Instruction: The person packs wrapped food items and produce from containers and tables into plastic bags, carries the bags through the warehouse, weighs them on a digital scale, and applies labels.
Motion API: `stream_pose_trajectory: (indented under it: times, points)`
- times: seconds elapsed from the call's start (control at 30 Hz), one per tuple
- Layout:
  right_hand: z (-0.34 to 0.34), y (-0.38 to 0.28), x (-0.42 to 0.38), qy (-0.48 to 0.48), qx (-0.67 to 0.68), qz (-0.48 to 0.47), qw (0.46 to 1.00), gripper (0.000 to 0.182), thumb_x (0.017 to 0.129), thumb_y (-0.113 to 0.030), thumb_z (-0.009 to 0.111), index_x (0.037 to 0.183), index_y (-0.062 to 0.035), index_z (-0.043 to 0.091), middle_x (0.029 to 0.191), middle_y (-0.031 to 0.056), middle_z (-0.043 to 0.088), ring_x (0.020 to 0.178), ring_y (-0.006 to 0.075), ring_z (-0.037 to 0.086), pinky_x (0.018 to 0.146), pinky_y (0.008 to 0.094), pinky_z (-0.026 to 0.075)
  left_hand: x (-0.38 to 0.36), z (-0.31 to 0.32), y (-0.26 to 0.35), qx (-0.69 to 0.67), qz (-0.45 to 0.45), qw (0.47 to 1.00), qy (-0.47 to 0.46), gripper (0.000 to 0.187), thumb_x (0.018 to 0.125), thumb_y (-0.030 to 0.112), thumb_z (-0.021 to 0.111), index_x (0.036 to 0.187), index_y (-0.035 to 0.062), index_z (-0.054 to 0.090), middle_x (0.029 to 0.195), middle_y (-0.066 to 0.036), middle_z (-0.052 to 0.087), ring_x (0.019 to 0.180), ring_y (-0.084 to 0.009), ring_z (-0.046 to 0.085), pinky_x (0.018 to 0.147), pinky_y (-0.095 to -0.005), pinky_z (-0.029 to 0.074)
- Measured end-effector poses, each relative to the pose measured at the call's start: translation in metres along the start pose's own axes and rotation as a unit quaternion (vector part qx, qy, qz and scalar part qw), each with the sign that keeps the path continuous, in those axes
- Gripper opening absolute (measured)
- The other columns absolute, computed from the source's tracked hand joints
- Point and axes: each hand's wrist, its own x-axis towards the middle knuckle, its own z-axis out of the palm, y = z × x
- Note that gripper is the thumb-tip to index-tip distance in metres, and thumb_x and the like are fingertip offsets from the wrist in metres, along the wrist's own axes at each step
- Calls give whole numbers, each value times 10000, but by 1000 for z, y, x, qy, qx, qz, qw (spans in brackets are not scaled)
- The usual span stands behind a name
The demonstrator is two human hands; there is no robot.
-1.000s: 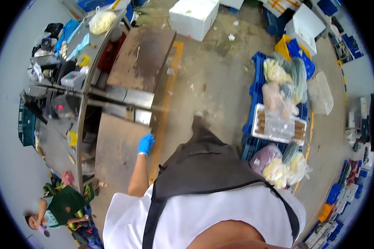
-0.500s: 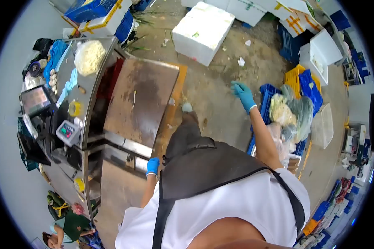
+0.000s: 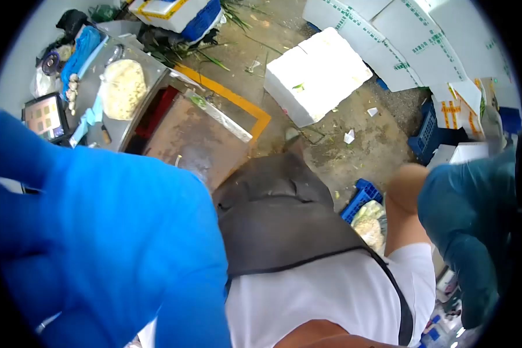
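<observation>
My left hand, in a bright blue glove, is raised very near the camera and fills the lower left. Its fingers are apart, nothing shows between them, and the fingertips run past the left edge. At the right edge, also close to the lens, is my right hand in a teal glove. Its thumb side points down, while the other fingers are dark or cut off, so any hold is hidden. Below and between the hands is the dark apron over a white shirt.
A steel table holds a bag of pale food and a tablet. Beside it is a low, stained metal surface. A white foam box stands on the floor ahead, with a blue crate at the right.
Both hands have come up close to the camera, the left from beside the low metal surface and the right from over the floor. The view has shifted, and the foam box appears further right and lower.
</observation>
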Motion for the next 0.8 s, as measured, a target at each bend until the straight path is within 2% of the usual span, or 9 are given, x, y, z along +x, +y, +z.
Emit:
stream_pose_trajectory:
  times: [0.17, 0.33, 0.47, 0.57, 0.63, 0.73, 0.8]
  points:
    - [28, 127, 12, 2, 87, -60, 994, 201, 931, -100, 530, 1051, 21, 636, 1024, 110, 647, 827, 156, 610, 731, 267, 493, 21, 64, -51, 170, 8, 982, -77, 440, 902, 290, 546, 1190, -42, 543, 1024, -129, 556, 959, -297, 549, 968, -382, 430]
    - [73, 224, 24, 5, 125, -65, 990, 204, 927, -106, 541, 1060, 17, 634, 1035, 107, 645, 847, 160, 607, 750, 272, 489, 36, 80, -105, 304, -24, 941, -147, 441, 889, 270, 555, 1200, -43, 538, 1047, -134, 554, 982, -297, 543, 979, -384, 420]
    - [129, 302, 41, 5, 138, -24, 990, 207, 924, -111, 551, 1067, 13, 633, 1044, 105, 643, 863, 164, 604, 765, 276, 485, 56, 62, -152, 413, -48, 892, -178, 444, 879, 254, 562, 1208, -44, 535, 1065, -139, 553, 1001, -298, 538, 987, -386, 412]
    - [183, 354, 96, 17, 106, 57, 993, 210, 921, -115, 558, 1073, 11, 632, 1051, 103, 641, 874, 167, 602, 777, 279, 483, 109, 33, -203, 461, -61, 859, -216, 447, 872, 242, 567, 1213, -44, 532, 1078, -142, 552, 1015, -298, 534, 993, -388, 406]
    - [204, 384, 134, 39, 97, 85, 991, 212, 919, -117, 563, 1076, 9, 631, 1055, 102, 640, 882, 169, 601, 784, 281, 481, 146, 15, -215, 508, -49, 831, -223, 450, 867, 234, 571, 1217, -44, 531, 1087, -144, 552, 1025, -298, 532, 997, -389, 402]
    - [241, 414, 169, 19, 96, 67, 993, 217, 917, -121, 570, 1082, 6, 630, 1062, 100, 638, 894, 171, 599, 795, 284, 479, 157, -15, -216, 589, -43, 782, -198, 454, 859, 222, 576, 1223, -45, 528, 1101, -147, 551, 1039, -299, 528, 1003, -390, 396]
    - [284, 435, 171, 2, 54, 71, 996, 220, 915, -123, 575, 1085, 4, 629, 1067, 99, 637, 902, 173, 597, 803, 286, 477, 154, -49, -254, 620, -18, 761, -191, 457, 854, 214, 580, 1227, -45, 526, 1110, -149, 550, 1049, -299, 525, 1007, -391, 392]
